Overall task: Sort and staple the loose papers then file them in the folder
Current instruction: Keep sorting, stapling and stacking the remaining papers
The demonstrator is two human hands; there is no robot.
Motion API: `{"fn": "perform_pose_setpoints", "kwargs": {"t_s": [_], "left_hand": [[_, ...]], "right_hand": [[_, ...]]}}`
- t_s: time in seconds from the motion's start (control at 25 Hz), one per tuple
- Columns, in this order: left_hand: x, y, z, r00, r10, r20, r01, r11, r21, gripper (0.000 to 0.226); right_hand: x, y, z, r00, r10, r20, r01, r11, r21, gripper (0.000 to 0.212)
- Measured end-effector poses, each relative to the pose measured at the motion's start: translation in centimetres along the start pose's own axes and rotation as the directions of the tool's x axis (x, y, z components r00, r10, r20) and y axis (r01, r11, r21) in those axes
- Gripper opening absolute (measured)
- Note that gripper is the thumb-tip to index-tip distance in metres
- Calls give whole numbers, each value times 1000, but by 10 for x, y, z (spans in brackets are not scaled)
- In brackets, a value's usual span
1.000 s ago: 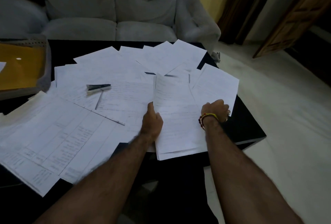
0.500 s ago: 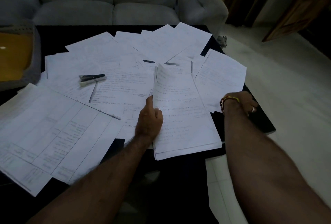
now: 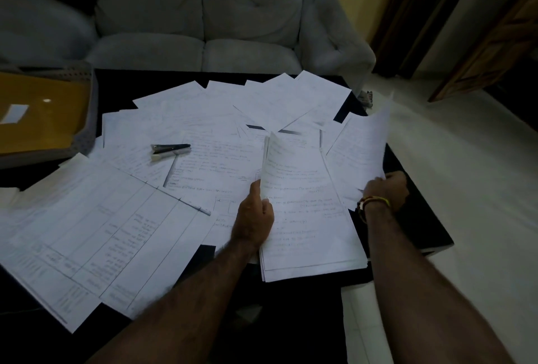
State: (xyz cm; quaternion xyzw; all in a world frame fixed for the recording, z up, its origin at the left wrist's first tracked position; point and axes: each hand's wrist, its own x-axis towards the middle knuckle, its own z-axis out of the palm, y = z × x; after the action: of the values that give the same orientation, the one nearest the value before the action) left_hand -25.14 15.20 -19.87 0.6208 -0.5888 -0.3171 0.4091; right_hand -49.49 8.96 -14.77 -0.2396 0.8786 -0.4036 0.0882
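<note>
Papers overhanging table edge, hands gripping

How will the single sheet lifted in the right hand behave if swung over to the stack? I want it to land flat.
The sheet, pinched at its lower corner by the right hand, already bows, so it is probably floppy. It looks light and may flutter. Landing it squarely on the stack likely needs the left hand.

Black table: loose papers spread across; tray far left.
</note>
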Motion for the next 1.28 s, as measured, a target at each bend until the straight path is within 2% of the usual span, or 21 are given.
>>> {"fn": "perform_pose_setpoints", "kwargs": {"t_s": [0.08, 0.12, 0.24, 0.32, 0.4, 0.48, 0.56, 0.68, 0.72, 0.76, 0.84, 0.92, 1.0, 1.04, 1.2, 1.28], "left_hand": [[7, -2, -5, 994, -94, 47, 98, 992, -75, 45], [10, -2, -10, 985, -158, 66, 165, 978, -124, 43], [19, -3, -38, 960, -280, 27, 274, 905, -325, 34], [23, -9, -66, 949, -313, -40, 276, 885, -375, 35], [24, -20, -101, 935, -334, -120, 264, 881, -393, 37], [22, -31, -132, 917, -364, -163, 268, 865, -424, 34], [18, -44, -157, 898, -396, -190, 287, 857, -428, 34], [9, -65, -182, 882, -434, -185, 339, 855, -393, 29], [5, -71, -187, 876, -448, -180, 362, 856, -369, 26], [1, -77, -190, 869, -461, -180, 379, 853, -358, 24], [-3, -84, -190, 852, -485, -198, 410, 852, -327, 21], [-1, -83, -187, 821, -536, -196, 443, 816, -372, 50], [4, -84, -184, 785, -587, -197, 491, 784, -381, 76], [4, -82, -183, 779, -592, -206, 505, 788, -353, 75], [3, -78, -178, 805, -527, -272, 513, 849, -127, 37], [-1, -70, -178, 832, -473, -291, 456, 881, -130, 32]], "right_hand": [[-14, -16, -12, 971, -226, -77, 234, 965, 122, 11], [-24, -28, -20, 930, -338, -146, 359, 920, 157, 7], [-61, -76, -36, 827, -503, -251, 562, 740, 370, 6], [-82, -100, -36, 852, -487, -193, 510, 689, 515, 8], [-107, -110, -25, 911, -413, -7, 319, 692, 648, 10], [-134, -109, -8, 919, -323, 225, 87, 723, 685, 10], [-162, -100, 8, 871, -241, 429, -108, 757, 645, 11], [-199, -64, 31, 684, -129, 718, -314, 836, 450, 9], [-208, -50, 36, 631, -107, 768, -294, 883, 365, 5], [-214, -36, 42, 610, -107, 785, -203, 937, 286, 11], [-216, -19, 47, 639, -138, 757, 58, 990, 131, 21], [-215, -16, 46, 661, -163, 733, 162, 984, 73, 13], [-210, -16, 45, 652, -179, 737, 188, 980, 71, 10], [-208, -14, 45, 643, -184, 744, 192, 978, 76, 11], [-199, -13, 49, 574, -201, 794, 188, 976, 111, 24], [-193, -15, 51, 507, -187, 841, 164, 979, 119, 27]]}}
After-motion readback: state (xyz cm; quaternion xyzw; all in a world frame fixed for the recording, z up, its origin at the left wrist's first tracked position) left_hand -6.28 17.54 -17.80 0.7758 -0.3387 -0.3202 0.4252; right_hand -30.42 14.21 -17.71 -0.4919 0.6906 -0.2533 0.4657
